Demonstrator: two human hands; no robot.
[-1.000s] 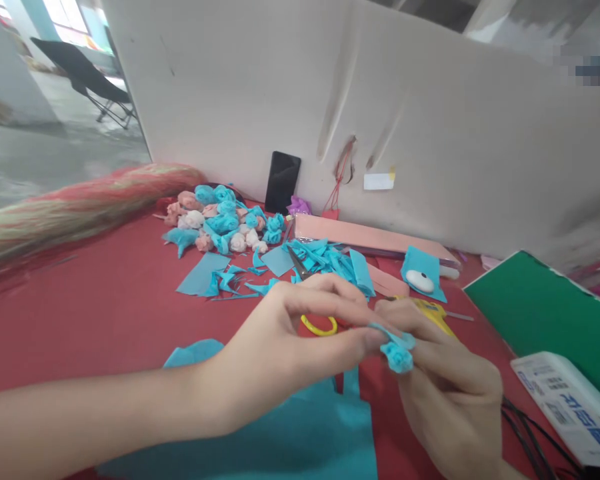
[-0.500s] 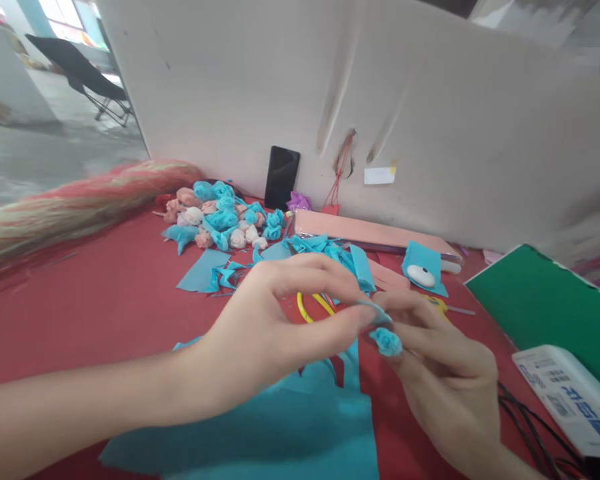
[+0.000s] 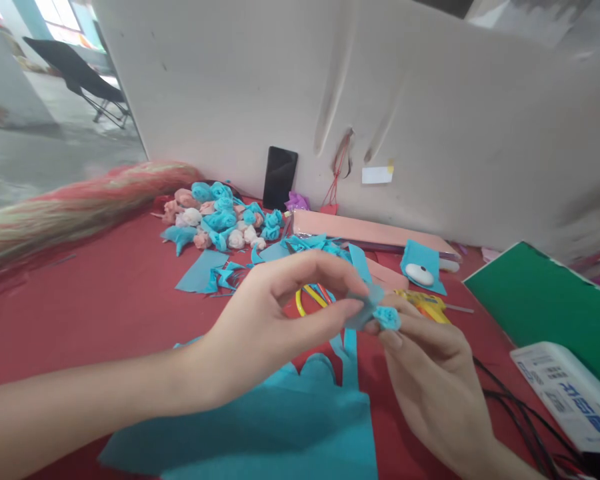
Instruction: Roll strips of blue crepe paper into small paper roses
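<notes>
My left hand (image 3: 285, 320) pinches a thin blue paper piece (image 3: 363, 312) between thumb and fingers. Beside it, my right hand (image 3: 430, 367) grips a small rolled blue paper flower (image 3: 387, 318) at its base, and the paper piece meets the flower there. Below both hands lies a large blue paper sheet (image 3: 260, 433) with a cut upper edge. Yellow-handled scissors (image 3: 300, 303) are partly hidden behind my left hand. A yellow glue gun (image 3: 427, 305) rests just behind my right hand.
Blue, pink and white paper flowers (image 3: 220, 213) are piled at the back left, near blue scraps (image 3: 203, 270). A black phone (image 3: 280, 177) leans on the wall. A green board (image 3: 550, 300), white box (image 3: 570, 400) and black cables (image 3: 520, 413) are at the right.
My right hand has moved slightly left and turned, bringing the flower against the paper piece. The piece now shows more of its flat face, and the glue gun is less covered.
</notes>
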